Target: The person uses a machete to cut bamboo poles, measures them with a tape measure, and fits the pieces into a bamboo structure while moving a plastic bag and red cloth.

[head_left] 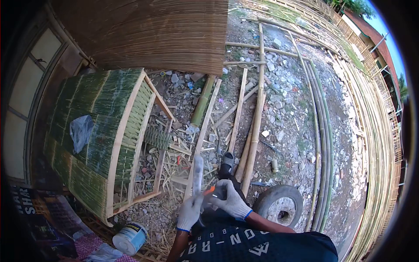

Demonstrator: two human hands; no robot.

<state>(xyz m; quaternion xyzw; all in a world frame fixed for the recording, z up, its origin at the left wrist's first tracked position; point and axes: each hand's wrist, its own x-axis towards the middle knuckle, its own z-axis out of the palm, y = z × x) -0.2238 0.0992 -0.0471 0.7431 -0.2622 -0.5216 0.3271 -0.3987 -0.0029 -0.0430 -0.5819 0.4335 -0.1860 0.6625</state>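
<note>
In a white knitted glove, my left hand (190, 212) is closed around the lower end of a long, flat, grey blade-like piece (198, 172) with a rounded top, pointing up and away from me. My right hand (231, 201), also gloved, is bent around a small dark object with an orange part (210, 191), right beside the blade-like piece; I cannot tell what kind of object it is. Both hands are close together in front of my dark printed shirt (227, 242). Beyond them, a long wooden strip (204, 126) lies on the rubble.
Left stands a woven green bamboo structure (98, 109) with a wooden frame and a plastic bag (81, 133) on it. A paint bucket (129, 239) is at lower left, a wheel (279, 204) at right. Bamboo poles (323, 153) lie across stony ground.
</note>
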